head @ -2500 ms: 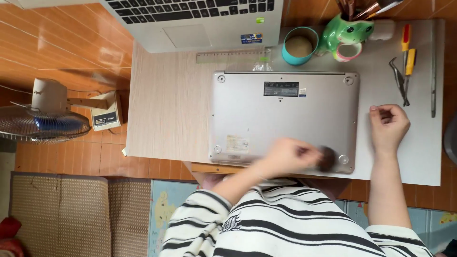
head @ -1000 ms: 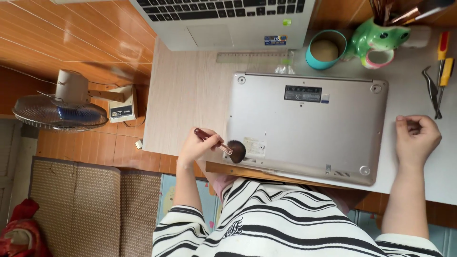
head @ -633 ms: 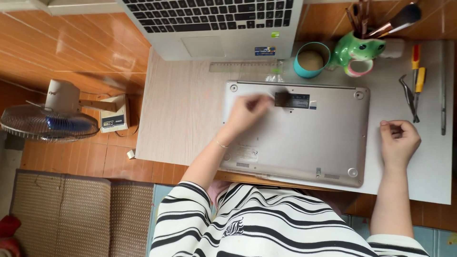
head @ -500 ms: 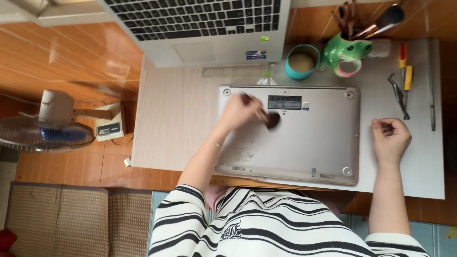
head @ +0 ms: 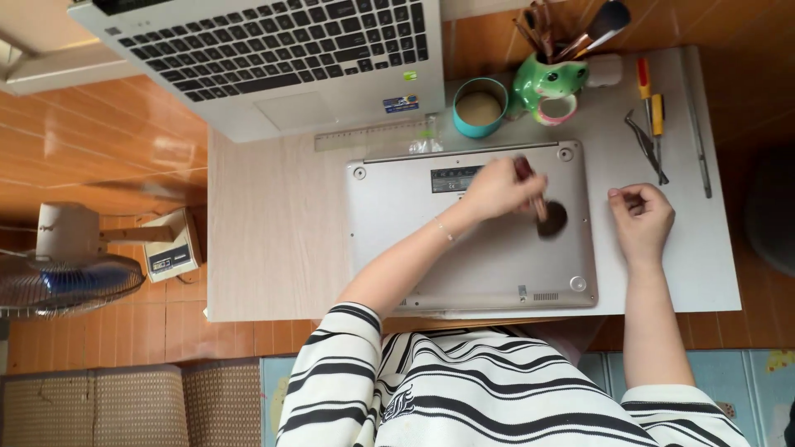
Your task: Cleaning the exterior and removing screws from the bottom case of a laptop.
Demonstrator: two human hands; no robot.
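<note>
A silver laptop [head: 414, 248] lies bottom-up on the small pale table [head: 265, 240]. My left hand [head: 495, 187] reaches across it and grips a short brush [head: 542, 211], whose dark round head rests on the laptop's right half. My right hand [head: 642, 222] lies on the grey mat [head: 704, 265] just right of the laptop, fingers curled in with the fingertips pinched together; whether something small is between them cannot be made out.
An open laptop [head: 273, 50] sits at the table's far edge. A clear ruler [head: 368, 135], a teal cup [head: 480, 106], a green frog-shaped mug [head: 546, 83] of brushes, screwdrivers [head: 650, 103] and tweezers [head: 644, 141] lie behind. A fan [head: 62, 277] stands on the floor at the left.
My left hand has swept the brush from the laptop's near left corner up and across to its right half. My right hand has stayed beside the laptop.
</note>
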